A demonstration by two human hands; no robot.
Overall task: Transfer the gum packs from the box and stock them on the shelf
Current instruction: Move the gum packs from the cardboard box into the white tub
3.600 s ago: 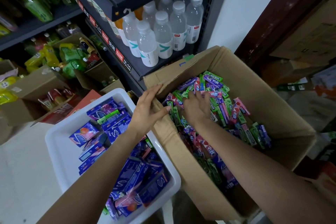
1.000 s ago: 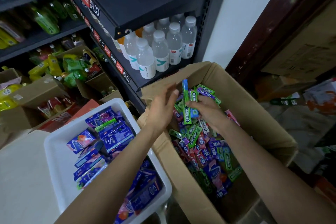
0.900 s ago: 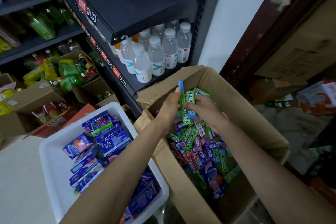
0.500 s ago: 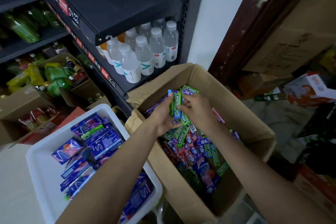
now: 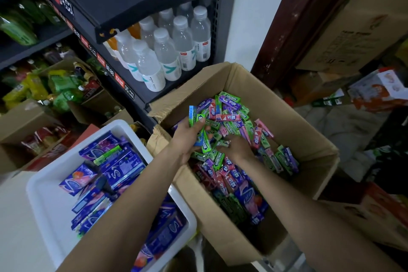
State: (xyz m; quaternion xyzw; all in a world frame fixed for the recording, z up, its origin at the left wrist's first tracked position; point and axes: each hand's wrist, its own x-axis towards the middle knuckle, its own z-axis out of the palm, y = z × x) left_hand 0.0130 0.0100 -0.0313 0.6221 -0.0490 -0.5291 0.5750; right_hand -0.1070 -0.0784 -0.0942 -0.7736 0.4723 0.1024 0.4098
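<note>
An open cardboard box [image 5: 293, 121] holds a loose heap of green, pink and purple gum packs [image 5: 234, 126]. My left hand [image 5: 187, 137] is above the box's left side and grips a few green gum sticks [image 5: 199, 132], which stand up from the palm. My right hand [image 5: 237, 147] is lower, down in the heap, with its fingers curled among the packs; what they hold is hidden. The dark metal shelf [image 5: 132, 92] rises behind and to the left of the box.
A white tub [image 5: 44, 194] of blue and purple gum cartons stands left of the box. Water bottles [image 5: 163, 55] fill the shelf just behind. Open cartons of drinks sit at far left, stacked boxes [image 5: 357, 35] at right.
My right hand has let go of the upright green sticks and dropped into the heap. My left hand keeps the sticks and has shifted slightly left.
</note>
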